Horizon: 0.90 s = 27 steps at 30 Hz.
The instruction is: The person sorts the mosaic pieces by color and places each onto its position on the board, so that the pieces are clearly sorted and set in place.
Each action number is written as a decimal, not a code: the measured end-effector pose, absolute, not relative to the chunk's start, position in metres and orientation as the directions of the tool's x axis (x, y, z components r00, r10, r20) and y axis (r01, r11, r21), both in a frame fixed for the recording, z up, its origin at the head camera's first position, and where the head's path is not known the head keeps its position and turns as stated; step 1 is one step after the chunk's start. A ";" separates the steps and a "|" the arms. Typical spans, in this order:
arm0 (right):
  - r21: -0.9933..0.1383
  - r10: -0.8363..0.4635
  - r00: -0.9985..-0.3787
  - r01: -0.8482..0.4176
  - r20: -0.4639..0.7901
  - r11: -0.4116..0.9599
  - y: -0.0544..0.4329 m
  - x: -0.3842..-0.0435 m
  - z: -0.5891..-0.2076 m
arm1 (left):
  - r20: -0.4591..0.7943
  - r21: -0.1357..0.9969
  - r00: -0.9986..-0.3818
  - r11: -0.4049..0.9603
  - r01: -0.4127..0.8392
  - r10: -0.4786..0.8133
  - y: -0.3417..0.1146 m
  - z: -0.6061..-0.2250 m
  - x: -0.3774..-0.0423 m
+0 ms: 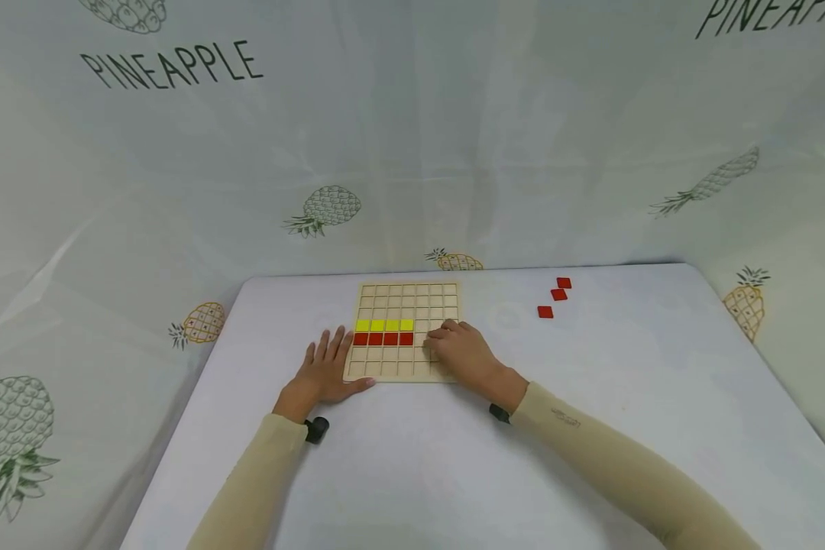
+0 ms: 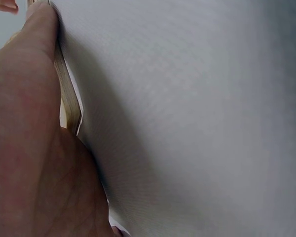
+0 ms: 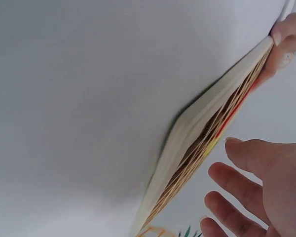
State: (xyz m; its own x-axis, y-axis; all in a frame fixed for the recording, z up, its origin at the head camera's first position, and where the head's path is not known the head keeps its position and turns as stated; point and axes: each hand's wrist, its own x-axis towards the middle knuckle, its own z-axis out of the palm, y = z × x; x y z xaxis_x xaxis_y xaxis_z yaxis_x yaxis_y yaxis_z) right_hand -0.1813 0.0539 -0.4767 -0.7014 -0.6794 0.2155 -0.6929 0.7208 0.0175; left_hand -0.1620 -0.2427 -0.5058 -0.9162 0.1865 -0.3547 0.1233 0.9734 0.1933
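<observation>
A pale wooden grid board (image 1: 402, 370) lies on the table, with several yellow tiles (image 1: 381, 325) in one row and several red tiles (image 1: 383, 339) in the row just nearer. My left hand (image 1: 325, 374) rests spread at the board's left side, thumb along its front edge; the left wrist view shows that thumb (image 2: 42, 29) against the board's wooden edge. Over the right part of the grid is my right hand (image 1: 464, 353), fingers bent toward the cells right of the red row. Thumb and fingers (image 3: 237, 185) stand apart in the right wrist view, and no tile shows between them.
Three loose red tiles (image 1: 558, 295) lie on the table (image 1: 591, 367) to the right, toward its far edge. A white sheet (image 1: 412, 114) printed with pineapples hangs behind the table and at its sides.
</observation>
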 end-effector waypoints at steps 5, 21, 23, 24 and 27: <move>-0.013 -0.646 -0.722 -0.669 0.248 0.743 0.077 -0.183 -0.475 | -0.356 0.202 -0.915 0.971 0.123 0.190 -0.243 -0.502 -0.160; -0.030 -0.571 -0.767 -0.604 0.294 0.796 0.159 -0.190 -0.483 | -0.342 0.228 -0.918 0.966 0.124 0.199 -0.241 -0.501 -0.160; -0.028 -0.566 -0.766 -0.601 0.303 0.798 0.168 -0.190 -0.484 | -0.339 0.228 -0.920 0.966 0.124 0.198 -0.243 -0.505 -0.161; -0.029 -0.563 -0.768 -0.598 0.304 0.801 0.173 -0.191 -0.484 | -0.339 0.224 -0.920 0.967 0.124 0.197 -0.243 -0.506 -0.161; -0.035 -0.547 -0.786 -0.579 0.290 0.814 0.185 -0.192 -0.483 | -0.339 0.220 -0.920 0.967 0.125 0.196 -0.243 -0.507 -0.162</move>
State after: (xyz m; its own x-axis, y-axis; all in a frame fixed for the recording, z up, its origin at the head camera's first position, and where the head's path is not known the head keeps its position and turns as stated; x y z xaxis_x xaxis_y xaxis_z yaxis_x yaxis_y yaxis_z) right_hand -0.1916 0.1853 -0.4834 -0.7856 -0.5467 0.2898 -0.5794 0.8143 -0.0346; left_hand -0.1616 -0.2430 -0.5070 -0.9202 0.1956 -0.3389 0.1245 0.9675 0.2203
